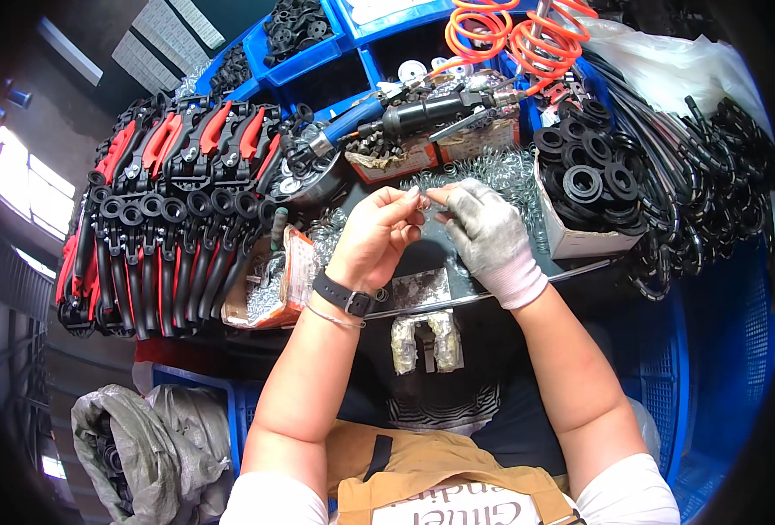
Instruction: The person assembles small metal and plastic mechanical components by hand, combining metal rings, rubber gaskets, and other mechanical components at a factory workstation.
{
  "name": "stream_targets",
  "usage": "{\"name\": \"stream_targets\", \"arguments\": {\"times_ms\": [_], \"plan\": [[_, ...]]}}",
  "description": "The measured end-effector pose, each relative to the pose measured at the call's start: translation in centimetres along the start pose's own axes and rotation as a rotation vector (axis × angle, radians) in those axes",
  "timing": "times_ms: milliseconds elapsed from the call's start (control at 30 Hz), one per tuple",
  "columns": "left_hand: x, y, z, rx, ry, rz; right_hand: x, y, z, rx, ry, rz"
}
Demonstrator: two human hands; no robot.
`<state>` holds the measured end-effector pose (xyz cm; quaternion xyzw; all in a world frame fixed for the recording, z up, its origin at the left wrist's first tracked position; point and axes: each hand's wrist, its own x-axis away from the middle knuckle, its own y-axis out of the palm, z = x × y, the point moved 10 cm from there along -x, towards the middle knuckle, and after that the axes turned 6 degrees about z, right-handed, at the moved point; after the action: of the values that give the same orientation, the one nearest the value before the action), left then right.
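My bare left hand (377, 234), with a black watch and a thin bangle at its wrist, pinches a small shiny metal spring (424, 202) between thumb and forefinger. From the other side, my right hand (490, 229), in a grey-soiled white glove with bare fingertips, closes its fingers on the same small piece. Its exact shape is partly hidden by the fingertips. Just beyond both hands lies a heap of loose metal springs (495, 171). Below them, at the bench edge, is a metal fixture (427, 293) with two wrapped prongs.
Red-and-black lever assemblies (178, 210) are stacked at left beside a carton of small metal parts (269, 293). A black power driver (431, 114) lies behind, under orange coiled hoses (545, 44). At right stand a box of black rings (584, 179) and bundled black tubes (667, 166).
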<state>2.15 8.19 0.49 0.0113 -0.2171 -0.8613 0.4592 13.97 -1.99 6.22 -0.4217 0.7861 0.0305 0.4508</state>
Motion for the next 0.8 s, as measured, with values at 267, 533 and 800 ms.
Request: {"name": "stream_targets", "arguments": {"times_ms": [267,533,800], "plan": [[4.4,0.8,8.2,-0.804,0.834,0.333,-0.3,-0.6,-1.5,0.536,-0.158,0.066],[21.5,10.3,5.9,-0.449,0.956,-0.36,0.9,-1.7,-2.6,-0.29,0.002,-0.219],[28.2,12.4,-0.2,0.647,0.446,-0.857,15.4,1.9,-3.2,-0.307,0.32,-1.446]]}}
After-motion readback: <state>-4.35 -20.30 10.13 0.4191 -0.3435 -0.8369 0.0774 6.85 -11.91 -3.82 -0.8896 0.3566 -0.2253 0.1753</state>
